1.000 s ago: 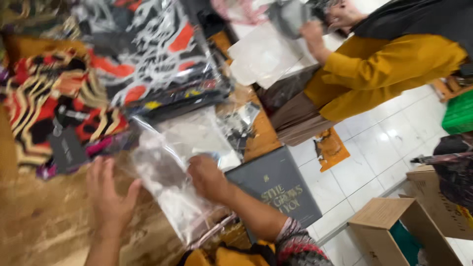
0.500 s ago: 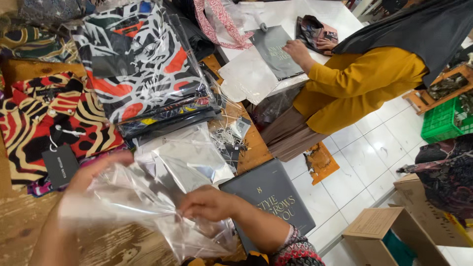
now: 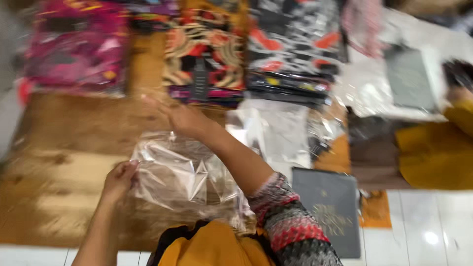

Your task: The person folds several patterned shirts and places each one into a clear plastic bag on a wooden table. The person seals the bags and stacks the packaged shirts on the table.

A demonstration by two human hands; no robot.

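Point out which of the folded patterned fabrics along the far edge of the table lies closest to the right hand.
The red, black and cream swirl-patterned fabric, directly beyond the right hand. The pink one lies far left; the grey, black and red one sits further right.

Both hands [image 3: 118, 180] hold clear bag [image 3: 185, 172]

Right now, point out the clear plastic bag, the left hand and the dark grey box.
clear plastic bag [image 3: 185, 175], head view, crinkled middle of the film.
left hand [image 3: 118, 180], head view, back of the hand at the bag's left edge.
dark grey box [image 3: 331, 209], head view, flat lid.
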